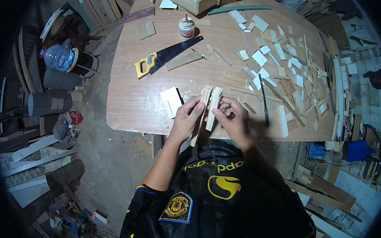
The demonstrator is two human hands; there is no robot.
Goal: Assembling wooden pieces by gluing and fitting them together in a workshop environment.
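Over the table's near edge, my left hand point(187, 118) is closed on a long thin wooden strip point(202, 105), which slants down toward my chest. In my right hand point(233, 119) is a shorter, thicker wooden piece point(214, 107), pinched between thumb and fingers. Both pieces stand almost side by side, their far ends close together. Just beyond my left hand lies a pale flat block point(171, 102) with a dark edge. Some of my right fingers are curled and partly hidden behind the thumb.
A handsaw point(166, 56) with a yellow handle lies across the table point(130, 100), near a jar point(187, 27). Many wood offcuts point(260, 58) cover the right side, beside a thin dark rod point(264, 101). A wooden box point(198, 4) stands at the far edge.
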